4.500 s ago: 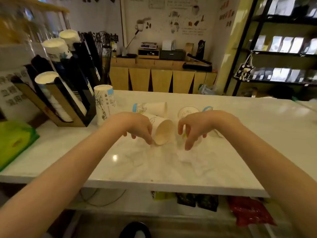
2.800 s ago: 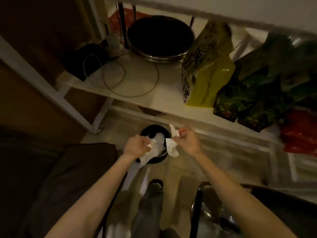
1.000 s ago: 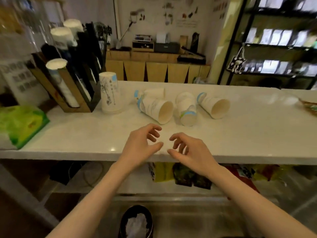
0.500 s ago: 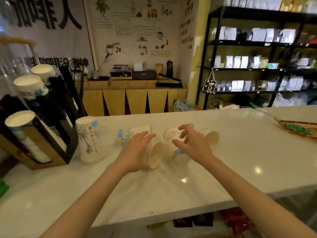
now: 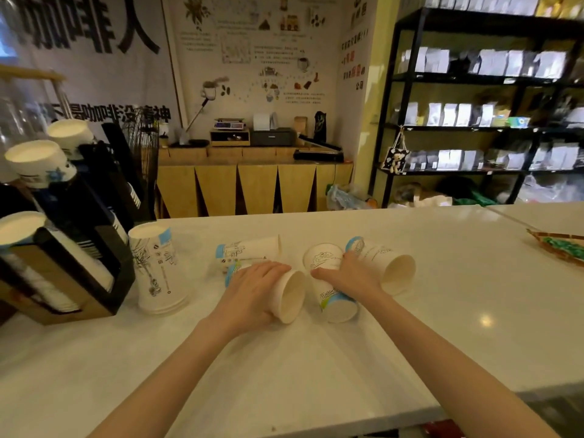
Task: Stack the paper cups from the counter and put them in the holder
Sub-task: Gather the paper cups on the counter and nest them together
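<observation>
Several white paper cups with blue print lie on their sides on the white counter (image 5: pixel 316 374). My left hand (image 5: pixel 252 289) wraps over one cup (image 5: pixel 290 298) whose mouth faces me. My right hand (image 5: pixel 350 276) rests on top of a second lying cup (image 5: pixel 331 298). A third cup (image 5: pixel 388 267) lies just right of that hand, and a fourth (image 5: pixel 249 249) lies behind my left hand. A short stack of upside-down cups (image 5: pixel 156 267) stands at the left. The black and wood cup holder (image 5: pixel 79 273) at far left carries slanted cup stacks.
A patterned tray (image 5: pixel 559 248) sits at the counter's right edge. Behind the counter are a wooden cabinet (image 5: pixel 252 188) with machines on top and black shelving (image 5: pixel 489 121) with white bags. The counter's front edge runs close below my forearms.
My hands moved forward from the counter's front edge onto the lying cups. The left now closes on one cup and the right presses on another. The camera tilted up.
</observation>
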Motion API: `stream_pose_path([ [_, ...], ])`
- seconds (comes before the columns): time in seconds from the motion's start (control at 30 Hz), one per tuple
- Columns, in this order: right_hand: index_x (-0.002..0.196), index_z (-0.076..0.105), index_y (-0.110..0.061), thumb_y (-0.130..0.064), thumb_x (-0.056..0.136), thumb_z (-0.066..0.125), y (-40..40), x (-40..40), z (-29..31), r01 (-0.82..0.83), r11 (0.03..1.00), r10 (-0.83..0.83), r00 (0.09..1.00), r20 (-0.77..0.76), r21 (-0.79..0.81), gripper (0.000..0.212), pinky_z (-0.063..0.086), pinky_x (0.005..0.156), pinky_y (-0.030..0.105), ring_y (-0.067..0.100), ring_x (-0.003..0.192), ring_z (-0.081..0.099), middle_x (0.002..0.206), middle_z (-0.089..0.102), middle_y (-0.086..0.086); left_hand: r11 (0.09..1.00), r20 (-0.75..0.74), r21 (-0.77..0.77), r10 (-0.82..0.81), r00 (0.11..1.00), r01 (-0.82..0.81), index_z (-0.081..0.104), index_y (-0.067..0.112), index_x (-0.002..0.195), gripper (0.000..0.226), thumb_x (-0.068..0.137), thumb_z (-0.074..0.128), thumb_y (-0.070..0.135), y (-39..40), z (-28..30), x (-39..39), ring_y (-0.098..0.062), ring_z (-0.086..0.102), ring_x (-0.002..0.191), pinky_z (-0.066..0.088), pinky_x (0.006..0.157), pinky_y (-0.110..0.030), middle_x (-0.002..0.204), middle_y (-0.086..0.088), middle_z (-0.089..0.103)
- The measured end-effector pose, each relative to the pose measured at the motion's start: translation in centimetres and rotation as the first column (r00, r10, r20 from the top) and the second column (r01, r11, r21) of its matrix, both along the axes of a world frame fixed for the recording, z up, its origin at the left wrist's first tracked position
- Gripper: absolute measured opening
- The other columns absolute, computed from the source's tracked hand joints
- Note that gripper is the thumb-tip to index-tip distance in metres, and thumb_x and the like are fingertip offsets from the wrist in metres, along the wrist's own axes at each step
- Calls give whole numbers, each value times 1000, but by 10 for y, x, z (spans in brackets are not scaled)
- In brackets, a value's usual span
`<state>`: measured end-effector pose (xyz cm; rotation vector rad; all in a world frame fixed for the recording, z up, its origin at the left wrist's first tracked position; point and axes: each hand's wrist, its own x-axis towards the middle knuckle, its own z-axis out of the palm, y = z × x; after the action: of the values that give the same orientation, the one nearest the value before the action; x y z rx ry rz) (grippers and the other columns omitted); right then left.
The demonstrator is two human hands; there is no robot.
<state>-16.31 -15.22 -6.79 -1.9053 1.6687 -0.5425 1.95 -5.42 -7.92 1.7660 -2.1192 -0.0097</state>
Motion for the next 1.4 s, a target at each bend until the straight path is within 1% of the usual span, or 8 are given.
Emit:
stream_pose_path([
  [0.2,130,34,-17,-54,59,69,-5,-4,42,-5,999,19,899,437,-33,87,53,85,50,30,99,62,116,57,8,989,-309,-62,108,945,-134,37,27,133,89,55,81,34,3,18,2,-12,42,121,39,102,-32,130,10,46],
  [0.33,127,44,-13,-29,77,67,4,3,90,-161,982,183,653,735,-102,56,54,70,32,17,91,63,118,61,5,971,-578,-72,146,803,-228,42,30,121,80,54,85,26,14,31,7,-8,48,102,40,77,-16,104,19,49],
  [0.47,114,52,-15,-7,78,63,22,24,108,-329,932,265,333,905,-152,39,54,73,35,17,93,63,105,66,0,955,-678,-36,193,710,-295,40,32,113,72,57,84,23,26,30,8,-11,50,99,44,81,-26,103,11,52],
  [0.53,110,54,-16,-1,73,67,28,38,101,-336,915,315,252,915,-222,42,56,75,36,16,93,66,102,67,0,951,-705,-25,202,680,-308,39,34,108,67,59,83,23,29,30,8,-9,52,94,45,78,-23,99,13,54],
  [0.63,120,50,-17,-4,63,78,35,56,84,-299,907,383,300,874,-296,64,55,84,39,21,106,63,114,65,5,944,-731,-26,207,650,-329,42,32,106,62,60,83,23,32,30,7,2,52,86,43,69,-14,93,19,55],
  [0.87,125,40,-27,-11,62,81,42,64,52,-460,850,490,508,708,-257,77,44,78,14,11,113,51,117,55,-10,916,-769,1,257,585,-401,46,19,125,75,60,83,24,36,25,8,-11,54,97,44,74,-21,107,7,57],
  [1.13,142,21,-23,-17,68,79,45,64,33,-551,819,529,613,586,-163,94,37,92,26,17,129,37,147,35,2,891,-762,0,294,577,-454,47,16,121,73,59,82,28,35,23,8,-15,55,101,45,74,-23,111,1,59],
  [1.4,144,19,-24,-24,66,80,42,63,26,-550,826,523,662,536,-126,99,35,100,31,21,135,35,150,32,3,837,-786,-1,338,517,-548,42,13,129,79,61,81,27,33,23,18,-23,53,114,46,86,-34,130,-8,55],
])
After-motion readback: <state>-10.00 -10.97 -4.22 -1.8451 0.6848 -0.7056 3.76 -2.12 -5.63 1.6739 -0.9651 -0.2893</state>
